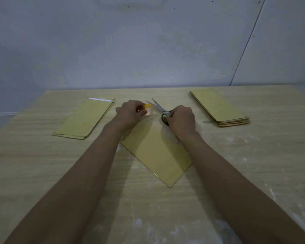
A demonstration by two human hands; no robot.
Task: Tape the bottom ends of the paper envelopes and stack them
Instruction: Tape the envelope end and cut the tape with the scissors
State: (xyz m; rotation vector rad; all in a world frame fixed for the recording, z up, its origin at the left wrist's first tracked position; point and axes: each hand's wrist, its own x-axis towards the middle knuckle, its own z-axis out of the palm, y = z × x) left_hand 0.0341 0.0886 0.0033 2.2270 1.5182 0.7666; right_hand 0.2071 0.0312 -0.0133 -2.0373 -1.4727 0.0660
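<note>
A yellow paper envelope (pixel 157 154) lies slanted on the wooden table (pixel 253 164) in front of me. Above its far end, my left hand (pixel 128 113) grips a roll of clear tape (pixel 148 109) with a yellow core. My right hand (pixel 181 120) holds scissors (pixel 159 107) by their black and green handles, with the blades spread and pointing away toward the tape roll. A strip of clear tape seems to run from the roll toward the envelope, but it is hard to make out.
A small stack of envelopes (pixel 84 118) lies at the left, with a white strip at its far end. A thicker stack of envelopes (pixel 218 108) sits at the right. White smears mark the table. A grey wall (pixel 148 41) stands behind.
</note>
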